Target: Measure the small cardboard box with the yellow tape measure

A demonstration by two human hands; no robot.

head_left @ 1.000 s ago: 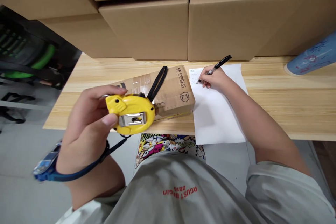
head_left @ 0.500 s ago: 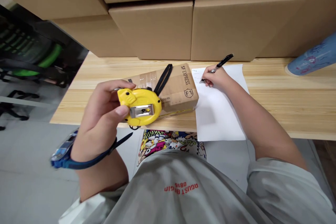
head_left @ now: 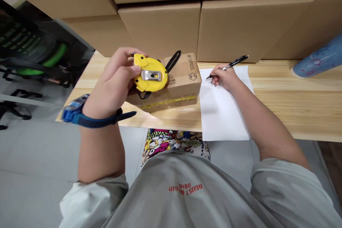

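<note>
The left hand curls around a yellow tape measure over the box; the right hand pinches a pen on the paper. A loose grip could drop the tape measure onto the box.

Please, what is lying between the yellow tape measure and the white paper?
The head view shows the SF Express cardboard box between the yellow tape measure and the white paper.

A yellow tape measure with a steel belt clip faces up in the left hand; a black ballpoint pen slants from the right hand, its tip at white paper.
</note>
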